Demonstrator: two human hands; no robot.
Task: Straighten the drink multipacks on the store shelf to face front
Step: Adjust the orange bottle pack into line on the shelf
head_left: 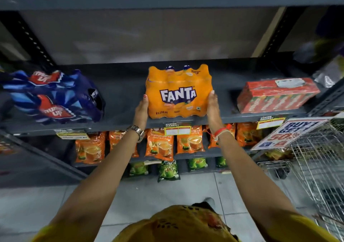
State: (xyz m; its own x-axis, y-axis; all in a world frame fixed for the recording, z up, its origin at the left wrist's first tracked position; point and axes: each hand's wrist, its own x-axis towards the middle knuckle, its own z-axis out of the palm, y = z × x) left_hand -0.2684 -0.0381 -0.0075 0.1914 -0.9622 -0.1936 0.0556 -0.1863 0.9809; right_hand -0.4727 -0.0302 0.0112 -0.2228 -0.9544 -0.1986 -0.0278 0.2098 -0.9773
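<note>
Head view looks down on my two bare arms reaching to a grey metal shelf (122, 92). Between my hands stands an orange Fanta multipack (178, 92), shrink-wrapped, near the middle of the shelf's front edge, its logo facing me squarely. Through the wrap I can make out small bottles, two blue caps showing at the top; the print reads 250 ml. My left hand (141, 109) is pressed flat against the pack's left side, my right hand (213, 105) against its right side, so both are clamped on the pack from opposite sides, thumbs up along its front corners. A metal watch (137, 131) sits on my left wrist, a red and white thread band (220, 132) on my right.

Toward the shelf's left end lies a blue Thums Up multipack (54, 96), tipped and turned at an angle, well apart from the Fanta. Toward the right end rests a red multipack (277, 95) lying on its side, skewed to the front edge; I cannot read its label.

Below, the next shelf carries orange tea pouches (160, 144) in a row, and under that green pouches (168, 170). A wire basket trolley (316, 158) stands at the right with a promotion sign (290, 131) beside it.
</note>
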